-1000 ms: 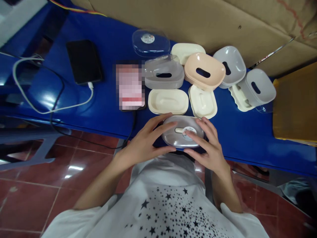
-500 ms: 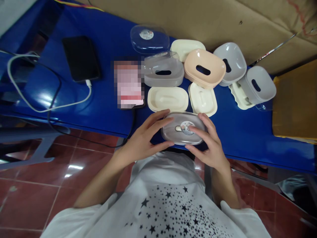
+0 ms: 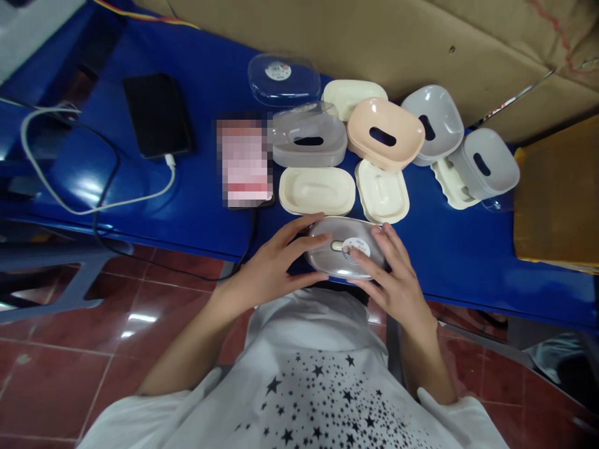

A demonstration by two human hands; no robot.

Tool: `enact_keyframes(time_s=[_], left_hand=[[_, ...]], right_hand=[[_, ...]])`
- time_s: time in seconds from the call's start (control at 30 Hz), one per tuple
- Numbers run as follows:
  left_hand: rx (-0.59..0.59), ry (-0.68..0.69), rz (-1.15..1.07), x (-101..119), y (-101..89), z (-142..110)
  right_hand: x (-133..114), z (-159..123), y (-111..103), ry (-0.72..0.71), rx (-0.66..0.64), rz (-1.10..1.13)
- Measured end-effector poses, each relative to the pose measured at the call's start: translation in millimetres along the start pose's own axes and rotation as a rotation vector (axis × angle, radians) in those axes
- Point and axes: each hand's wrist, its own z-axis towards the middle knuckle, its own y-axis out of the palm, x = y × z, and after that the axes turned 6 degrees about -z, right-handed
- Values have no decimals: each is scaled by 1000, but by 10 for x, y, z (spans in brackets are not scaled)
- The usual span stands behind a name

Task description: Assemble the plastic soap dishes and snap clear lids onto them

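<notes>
A grey soap box with a clear lid and a round sticker [image 3: 344,248] is at the near edge of the blue table [image 3: 210,199]. My left hand [image 3: 271,265] grips its left end, fingers over the top and thumb below. My right hand [image 3: 390,277] grips its right end, fingertips resting on the lid near the sticker. Just beyond lie two cream inserts [image 3: 317,190] [image 3: 382,191]. Behind them are a grey box under a clear lid [image 3: 306,142], a peach tray [image 3: 384,134], two grey trays [image 3: 433,123] [image 3: 486,163] and a loose clear lid [image 3: 283,78].
A black phone [image 3: 156,115] with a white charging cable [image 3: 93,206] lies at the table's left. A blurred pink item [image 3: 246,162] sits beside the boxes. Cardboard [image 3: 374,37] stands behind the table, a brown board [image 3: 556,199] at right. Red tiled floor is below.
The soap box stays between both hands at the table edge; the lid's sticker has shifted slightly and my right fingertips now lie closer over it. Nothing else on the table has moved.
</notes>
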Motion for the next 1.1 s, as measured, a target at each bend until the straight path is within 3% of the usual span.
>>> enact_keyframes(time_s=[0.17, 0.27, 0.47, 0.57, 0.67, 0.77, 0.87, 1.0, 1.1], left_hand=[[-31, -14, 72, 1, 24, -28], [-47, -4, 192, 2, 74, -61], [125, 87, 435, 7, 164, -37], [126, 23, 592, 25, 185, 24], [114, 1, 671, 22, 193, 64], [81, 48, 627, 3, 187, 71], [71, 70, 577, -7, 177, 65], [86, 64, 554, 2, 175, 67], [89, 60, 560, 11, 184, 72]], right_hand=[[-2, -22, -23, -5, -11, -37], [105, -192, -114, 38, 4, -58], [503, -742, -492, 305, 170, -271], [544, -760, -605, 397, 233, -423], [433, -477, -589, 334, 237, -405], [327, 15, -518, 164, 177, -360], [383, 559, -442, 24, 145, -416], [657, 1056, -326, 47, 70, -532], [772, 1097, -288, 112, 51, -568]])
